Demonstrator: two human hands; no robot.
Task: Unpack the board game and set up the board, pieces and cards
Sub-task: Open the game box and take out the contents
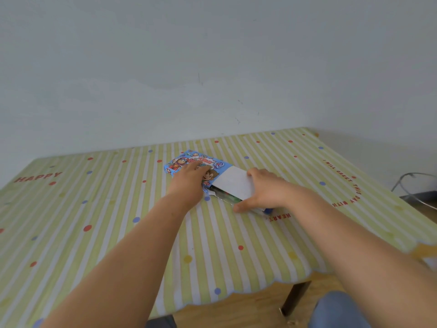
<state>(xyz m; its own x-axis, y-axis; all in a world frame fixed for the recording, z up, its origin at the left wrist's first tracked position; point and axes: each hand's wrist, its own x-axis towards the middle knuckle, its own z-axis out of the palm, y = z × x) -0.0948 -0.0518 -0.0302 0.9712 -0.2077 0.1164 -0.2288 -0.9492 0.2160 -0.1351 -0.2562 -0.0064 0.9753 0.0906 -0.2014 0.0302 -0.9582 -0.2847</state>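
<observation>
Game box [179, 163] lies pinned by the left hand [189, 182], fingers [199, 166] flat, likely so the right hand [267, 188] gripping the white insert [233, 183] can slide it out.

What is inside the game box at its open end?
A white insert sticks out, gripped by the right hand; dark and green pieces show beneath it, too blurred to identify. The left hand rests flat on the game box, whose top hides everything deeper inside.

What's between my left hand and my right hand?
Head view: the game box end and a white panel sticking out of it; the left hand rests on the box, the right hand grips the panel.
</observation>
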